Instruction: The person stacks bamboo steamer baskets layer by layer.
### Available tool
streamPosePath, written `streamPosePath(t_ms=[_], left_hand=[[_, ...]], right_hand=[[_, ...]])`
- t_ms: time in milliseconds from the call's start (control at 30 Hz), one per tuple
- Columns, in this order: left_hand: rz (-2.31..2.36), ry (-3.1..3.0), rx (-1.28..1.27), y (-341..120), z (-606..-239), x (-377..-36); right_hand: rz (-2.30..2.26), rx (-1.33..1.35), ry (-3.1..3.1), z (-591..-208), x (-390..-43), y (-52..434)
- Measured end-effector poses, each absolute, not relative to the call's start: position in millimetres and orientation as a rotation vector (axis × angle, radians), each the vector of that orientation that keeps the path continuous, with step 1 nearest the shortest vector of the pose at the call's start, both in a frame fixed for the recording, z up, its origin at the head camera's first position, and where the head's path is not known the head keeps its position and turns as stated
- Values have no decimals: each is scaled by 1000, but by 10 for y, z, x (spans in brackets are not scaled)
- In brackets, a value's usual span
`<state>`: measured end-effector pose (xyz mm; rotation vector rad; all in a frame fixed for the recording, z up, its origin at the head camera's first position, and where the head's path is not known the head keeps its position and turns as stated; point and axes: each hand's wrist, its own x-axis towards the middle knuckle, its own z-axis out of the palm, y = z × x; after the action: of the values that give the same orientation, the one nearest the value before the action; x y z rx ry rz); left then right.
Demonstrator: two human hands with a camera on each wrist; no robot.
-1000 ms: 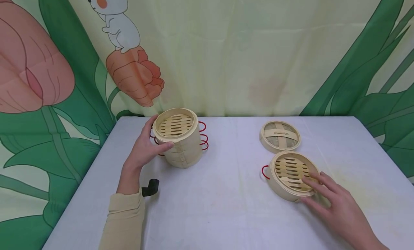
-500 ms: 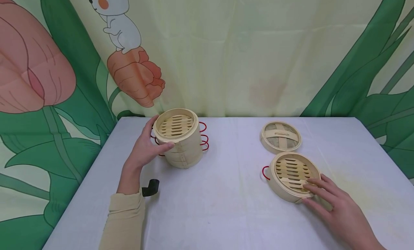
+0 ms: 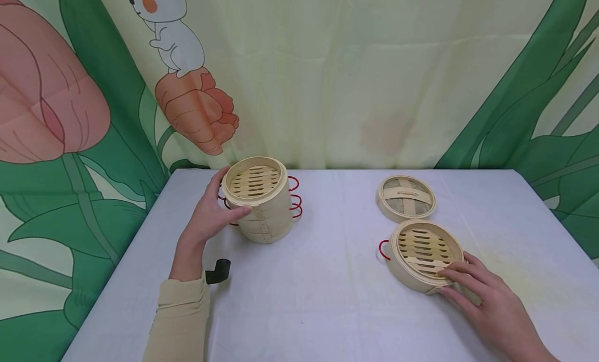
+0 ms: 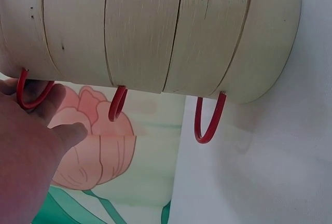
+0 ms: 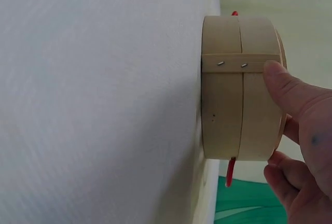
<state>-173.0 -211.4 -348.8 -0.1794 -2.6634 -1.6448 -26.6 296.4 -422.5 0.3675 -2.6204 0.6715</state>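
Left hand (image 3: 206, 219) curls fingers and thumb round the stacked bamboo steamers (image 3: 260, 206); right hand (image 3: 491, 302) pinches the single steamer basket (image 3: 421, 255), thumb on wall.

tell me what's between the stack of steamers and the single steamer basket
Nothing: between the steamer stack and the single basket the head view shows only bare white tablecloth.

lid: bamboo steamer lid (image 3: 406, 197), lying on the tabletop (image 3: 327, 279) near its far edge
backdrop: cartoon curtain (image 3: 299, 76) of leaves, flowers, rabbit, hanging behind the tabletop
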Motion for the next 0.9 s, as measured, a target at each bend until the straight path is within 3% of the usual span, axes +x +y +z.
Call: streamPosePath(t_ms=[467, 900], left_hand=[[-1646, -2644, -197, -2136, -3481, -1712], [-1655, -2638, -211, -2121, -3524, -1732]], right_hand=[[723, 400, -2492, -4143, -357, 2842], [782, 437, -2345, -3801, -508, 2605]])
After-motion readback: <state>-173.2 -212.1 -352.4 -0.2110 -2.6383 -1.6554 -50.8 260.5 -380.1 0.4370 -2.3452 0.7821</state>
